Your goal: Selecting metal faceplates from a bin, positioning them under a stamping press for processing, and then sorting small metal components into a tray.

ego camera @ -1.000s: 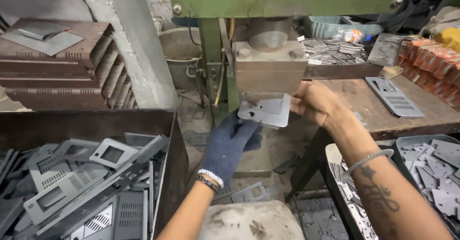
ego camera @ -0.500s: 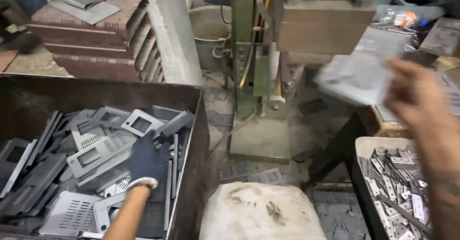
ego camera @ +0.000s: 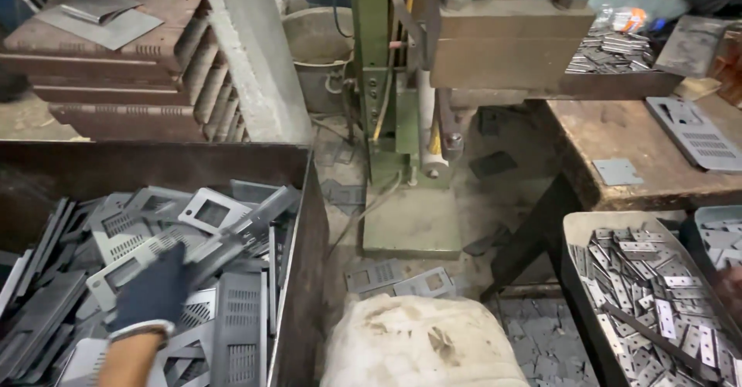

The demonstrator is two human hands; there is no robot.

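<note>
My dark-gloved left hand (ego camera: pixel 154 294) closes on a grey perforated sheet-metal plate (ego camera: pixel 147 259) lying atop the near-left rusty steel bin's (ego camera: pixel 301 279) heap, not yet lifted out; my right hand is out of view.

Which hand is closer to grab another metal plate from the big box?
Probably the left hand: in its dark glove, it already rests on the grey punched plates inside the metal bin. The right hand is out of view.
</note>
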